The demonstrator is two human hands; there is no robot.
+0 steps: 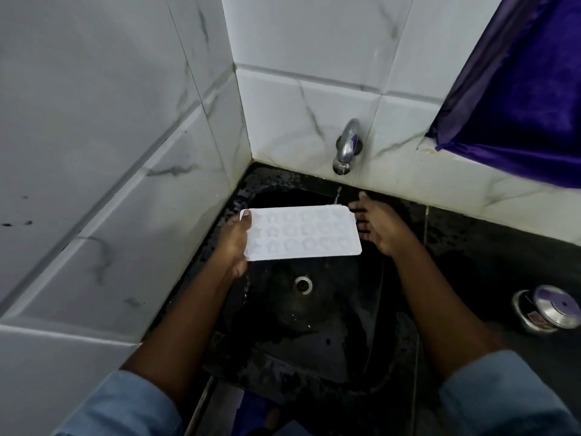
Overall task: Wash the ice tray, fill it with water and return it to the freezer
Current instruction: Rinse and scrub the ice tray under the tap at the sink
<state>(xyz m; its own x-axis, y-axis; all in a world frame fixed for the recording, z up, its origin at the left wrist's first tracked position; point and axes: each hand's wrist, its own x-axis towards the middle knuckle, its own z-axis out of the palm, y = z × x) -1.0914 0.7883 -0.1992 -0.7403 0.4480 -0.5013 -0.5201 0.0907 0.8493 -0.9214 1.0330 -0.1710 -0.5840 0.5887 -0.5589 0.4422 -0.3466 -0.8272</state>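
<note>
A white ice tray (301,234) with star-shaped cells is held level over the black sink (298,325). My left hand (234,243) grips its left end, thumb on top near the corner. My right hand (377,228) is just beyond the tray's right end, fingers spread and relaxed, holding nothing; whether it touches the tray I cannot tell. A thin stream of water falls from the chrome tap (347,146) on the back wall, landing near the tray's far right edge.
White marbled tiles wall in the sink at the left and back. The drain (303,284) lies below the tray. A steel lidded pot (548,308) sits on the dark counter at the right. A purple curtain (528,83) hangs at upper right.
</note>
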